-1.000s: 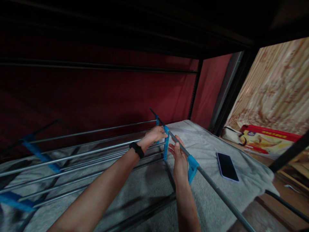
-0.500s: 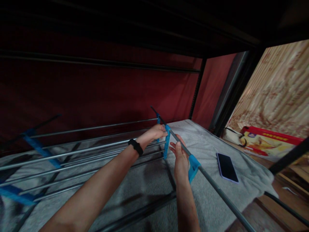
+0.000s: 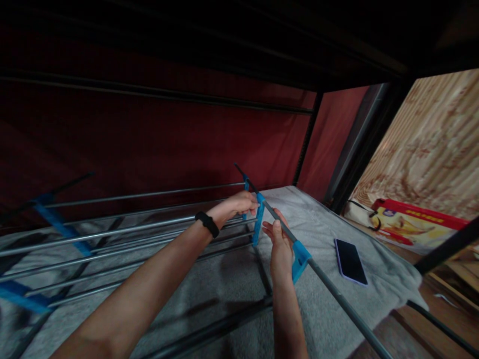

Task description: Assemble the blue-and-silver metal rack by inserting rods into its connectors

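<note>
My left hand point(image 3: 241, 203), with a black band on its wrist, is closed at the end of a metal tube point(image 3: 149, 228). Its fingertips touch the upper part of a blue plastic bracket point(image 3: 258, 222); the tube's end is hidden by the fingers. My right hand point(image 3: 280, 244) grips a long grey pole point(image 3: 340, 299), thumb along its top and some fingers partly curled beneath. Just below that hand, a second blue bracket point(image 3: 300, 259) sits on the pole. Several tubes run left from the brackets to more blue brackets point(image 3: 62, 224) on the rack's other side.
A grey blanket point(image 3: 318, 214) lies under the rack, with a dark phone point(image 3: 351, 262) on it at the right. Black frame posts point(image 3: 368, 144) and an overhead surface enclose the space. Beyond stands a red and yellow box point(image 3: 415, 224). Red cloth point(image 3: 168, 144) hangs behind.
My left wrist and forearm have shifted slightly left, while the fingers stay at the bracket. The right hand keeps its place on the pole. The view has turned slightly.
</note>
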`<state>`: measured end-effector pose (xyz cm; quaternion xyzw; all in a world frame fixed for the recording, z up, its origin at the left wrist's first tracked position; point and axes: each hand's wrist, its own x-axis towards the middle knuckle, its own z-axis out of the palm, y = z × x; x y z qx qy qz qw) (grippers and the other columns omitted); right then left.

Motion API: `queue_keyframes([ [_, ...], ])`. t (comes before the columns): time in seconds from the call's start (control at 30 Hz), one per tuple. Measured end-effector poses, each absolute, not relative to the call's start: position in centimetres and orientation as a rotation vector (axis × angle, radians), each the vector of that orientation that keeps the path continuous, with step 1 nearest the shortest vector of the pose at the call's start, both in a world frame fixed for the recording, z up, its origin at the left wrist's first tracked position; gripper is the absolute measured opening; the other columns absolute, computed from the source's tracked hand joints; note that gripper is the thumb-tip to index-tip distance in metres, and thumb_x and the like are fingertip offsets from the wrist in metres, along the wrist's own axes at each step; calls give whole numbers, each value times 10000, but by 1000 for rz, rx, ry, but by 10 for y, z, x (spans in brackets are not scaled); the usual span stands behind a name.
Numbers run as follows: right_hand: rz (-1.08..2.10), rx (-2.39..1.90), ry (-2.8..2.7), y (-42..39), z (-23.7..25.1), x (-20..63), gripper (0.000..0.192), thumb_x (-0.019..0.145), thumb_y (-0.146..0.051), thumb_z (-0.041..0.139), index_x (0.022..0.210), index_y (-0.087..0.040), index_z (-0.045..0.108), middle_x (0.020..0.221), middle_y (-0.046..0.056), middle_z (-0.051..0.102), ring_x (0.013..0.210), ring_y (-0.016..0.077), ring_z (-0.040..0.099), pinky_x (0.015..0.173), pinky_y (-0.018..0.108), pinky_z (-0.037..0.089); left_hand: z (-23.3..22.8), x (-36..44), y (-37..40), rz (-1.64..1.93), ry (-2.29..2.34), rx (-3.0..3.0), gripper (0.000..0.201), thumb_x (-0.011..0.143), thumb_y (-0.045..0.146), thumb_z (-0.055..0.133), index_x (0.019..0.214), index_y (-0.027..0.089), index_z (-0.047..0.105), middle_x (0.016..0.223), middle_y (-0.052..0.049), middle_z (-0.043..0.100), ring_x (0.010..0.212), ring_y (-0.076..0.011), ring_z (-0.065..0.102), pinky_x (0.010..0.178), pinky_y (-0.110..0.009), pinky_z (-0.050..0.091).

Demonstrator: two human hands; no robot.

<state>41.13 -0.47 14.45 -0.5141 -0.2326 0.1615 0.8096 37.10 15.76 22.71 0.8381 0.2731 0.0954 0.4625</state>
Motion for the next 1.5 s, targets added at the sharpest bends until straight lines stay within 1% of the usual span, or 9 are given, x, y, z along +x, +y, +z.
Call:
queue_keyframes([
  [0.5,359,-1111,-510,-7,147,407,630,893,-637,553,1363,-222,621,1314,102,667,999,219,691,933,390,535,229,371,155,207,692,2053,298,806,214,610,530,172,504,464,39,442,420,-71,320,473,-244,212],
  [0.73,356,-1135,-509,-7,149,404,682,890,-668,542,1391,-210,600,1319,108,665,1011,226,686,949,400,528,221,369,157,288,677,2044,281,776,294,633,553,174,513,510,34,455,468,-84,349,499,-244,245],
  [0.87,364,-1138,-507,-8,151,402,711,885,-674,541,1411,-198,583,1352,116,645,1015,235,690,959,405,525,219,368,158,297,645,2080,274,764,280,613,537,181,496,505,32,439,479,-93,348,503,-247,251],
  [1.0,349,-1160,-495,-9,151,401,691,885,-681,535,1385,-210,609,1293,104,684,985,230,696,950,397,525,218,368,155,348,653,2122,290,763,287,606,523,186,478,517,25,460,507,-104,375,520,-247,284],
  [1.17,359,-1169,-486,-7,149,399,760,866,-719,538,1395,-176,595,1259,128,697,975,243,703,958,412,522,217,366,152,386,648,2148,269,783,262,599,546,179,501,533,29,471,505,-100,378,521,-244,281],
  [1.27,372,-1126,-483,-6,147,399,735,883,-695,536,1407,-182,585,1247,125,698,980,237,699,953,420,527,221,365,151,344,670,2203,267,824,247,571,569,173,538,541,20,495,498,-105,402,525,-246,300],
  [1.37,369,-1099,-484,-5,144,401,707,891,-658,555,1421,-190,573,1242,120,694,957,223,693,934,417,536,227,360,144,361,672,2369,230,881,272,559,689,168,633,658,-27,628,595,-144,538,587,-255,369],
  [1.43,364,-1098,-489,-4,143,403,693,896,-642,557,1429,-200,566,1263,115,682,942,215,692,923,413,541,230,354,136,433,696,2562,191,913,308,569,862,174,695,857,-73,717,768,-187,629,697,-270,423],
  [1.5,362,-1096,-491,-4,143,404,696,898,-646,546,1433,-201,561,1287,118,668,942,216,693,906,410,548,229,342,127,506,796,2765,241,944,360,563,1043,186,697,1056,-109,728,939,-234,655,833,-312,443],
])
